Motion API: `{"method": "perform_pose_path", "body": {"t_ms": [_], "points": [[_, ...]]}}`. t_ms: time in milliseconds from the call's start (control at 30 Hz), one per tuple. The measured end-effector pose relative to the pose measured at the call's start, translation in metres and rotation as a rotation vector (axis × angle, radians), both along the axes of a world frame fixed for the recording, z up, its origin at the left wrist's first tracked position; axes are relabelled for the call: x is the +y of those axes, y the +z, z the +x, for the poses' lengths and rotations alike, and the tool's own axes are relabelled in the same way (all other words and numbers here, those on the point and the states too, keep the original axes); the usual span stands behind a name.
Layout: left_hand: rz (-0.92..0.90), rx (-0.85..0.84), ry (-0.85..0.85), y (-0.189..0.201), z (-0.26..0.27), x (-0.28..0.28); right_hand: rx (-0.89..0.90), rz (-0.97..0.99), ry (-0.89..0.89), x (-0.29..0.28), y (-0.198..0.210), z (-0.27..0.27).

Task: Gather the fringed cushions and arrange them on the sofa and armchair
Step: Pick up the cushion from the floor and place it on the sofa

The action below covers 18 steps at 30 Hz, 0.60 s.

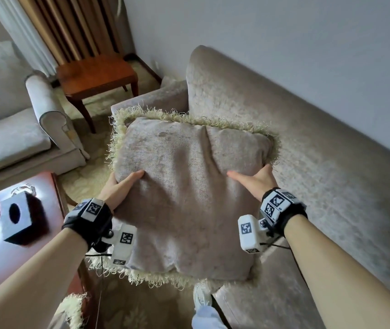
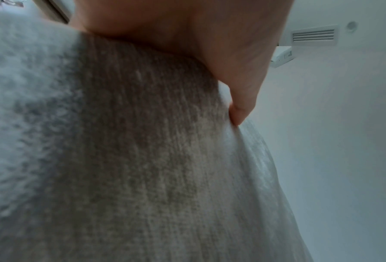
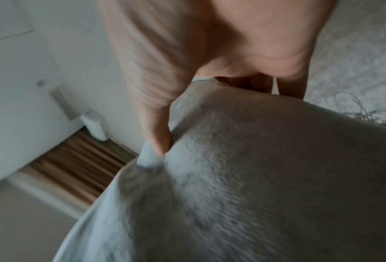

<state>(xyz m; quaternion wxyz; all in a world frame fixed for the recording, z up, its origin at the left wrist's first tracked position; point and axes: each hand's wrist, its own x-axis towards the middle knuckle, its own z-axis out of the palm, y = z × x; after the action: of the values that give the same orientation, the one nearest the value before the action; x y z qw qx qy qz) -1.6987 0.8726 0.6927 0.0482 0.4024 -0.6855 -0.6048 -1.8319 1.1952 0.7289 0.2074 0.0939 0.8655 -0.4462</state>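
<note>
- A wooden side table (image 1: 96, 76) stands at about eleven o'clock, in the corner.
- Brown and cream striped curtains (image 1: 75, 27) hang behind it at twelve o'clock, beside a pale wall (image 1: 284, 43).
- A glossy reddish-brown table (image 1: 11, 245) sits at eight o'clock.
- On it rests a black box (image 1: 22, 218) with a round hole, with what may be a glass ashtray (image 1: 24, 188) just behind.
- Patterned cream carpet (image 1: 89, 179) covers the floor.
- A white vent (image 2: 314, 35) shows in the left wrist view.
</note>
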Motion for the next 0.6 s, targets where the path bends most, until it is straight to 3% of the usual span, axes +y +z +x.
{"method": "perform_pose_path", "body": {"t_ms": [200,367,600], "points": [[0.009,-0.074,0.033,-0.006,-0.071,-0.040,-0.063,0.000,0.028,-0.045,-0.004,-0.088],[0.059,-0.165,0.104,-0.014,-0.095,-0.085,-0.103,0.013,0.112,-0.091,-0.007,-0.133],[0.110,-0.160,0.165,-0.032,-0.121,-0.177,-0.149,0.017,0.204,-0.188,-0.020,-0.183]]}}
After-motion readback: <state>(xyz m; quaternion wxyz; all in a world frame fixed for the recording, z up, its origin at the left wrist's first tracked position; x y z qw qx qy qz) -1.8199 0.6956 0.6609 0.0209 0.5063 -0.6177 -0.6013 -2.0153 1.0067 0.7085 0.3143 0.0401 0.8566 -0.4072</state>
